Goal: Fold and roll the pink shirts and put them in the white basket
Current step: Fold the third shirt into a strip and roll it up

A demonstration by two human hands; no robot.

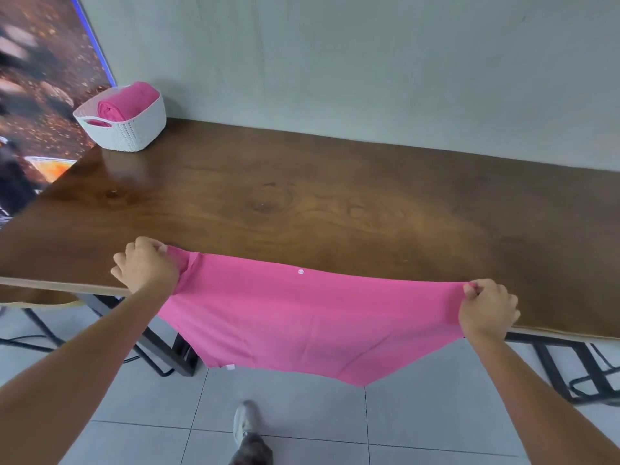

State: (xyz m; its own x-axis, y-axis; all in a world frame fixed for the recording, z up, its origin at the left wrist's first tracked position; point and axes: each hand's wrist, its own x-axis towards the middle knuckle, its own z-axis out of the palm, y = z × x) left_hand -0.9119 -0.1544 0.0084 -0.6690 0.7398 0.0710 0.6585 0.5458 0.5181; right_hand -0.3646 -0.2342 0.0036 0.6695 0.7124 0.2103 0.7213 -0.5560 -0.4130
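Observation:
I hold a pink shirt [302,317] stretched wide above the near edge of the wooden table [302,203]. My left hand [147,266] pinches its left corner and my right hand [486,308] pinches its right corner. The cloth's top edge lies over the table edge, and the rest hangs down toward the floor. A small white dot shows near the shirt's top edge. The white basket [125,129] stands at the table's far left corner, with a rolled pink shirt [125,102] inside it.
A grey wall runs behind the table. A large printed panel [40,95] stands at the left beside the basket. Black metal table legs [181,354] and a cable show under the table. My shoe [245,421] is on the tiled floor.

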